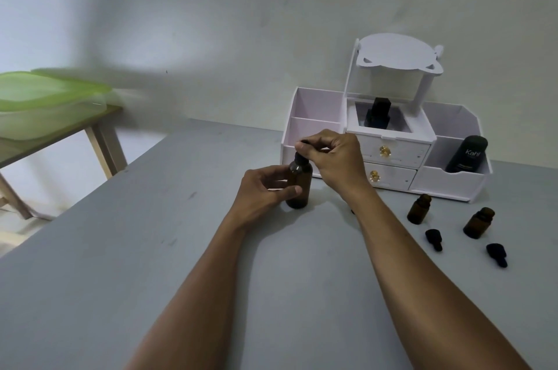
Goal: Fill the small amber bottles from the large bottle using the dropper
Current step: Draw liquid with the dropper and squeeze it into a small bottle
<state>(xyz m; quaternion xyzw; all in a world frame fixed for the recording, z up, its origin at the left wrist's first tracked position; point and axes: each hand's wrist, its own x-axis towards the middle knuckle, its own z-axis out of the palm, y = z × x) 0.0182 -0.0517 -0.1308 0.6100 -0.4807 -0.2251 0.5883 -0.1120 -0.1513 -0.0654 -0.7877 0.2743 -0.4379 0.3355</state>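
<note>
Both grips on the large bottle (299, 188), upright on the worktop (151, 249).
My left grip (265, 191) curled around the bottle's body while my right grip (335, 158) pinched the dropper cap (299, 158) at its neck. Two small amber bottles (419, 209) stood uncapped well to the right, near the white organizer (392, 164), with black caps (434, 239) lying beside them.

- Pale wall (241, 7) behind; soft light patch (169, 46) on it
- Grey table (120, 249) up front; white organiser (317, 104) at the wall
- Wooden side table (104, 146) left; green-lidded tub (45, 104) on top
</note>
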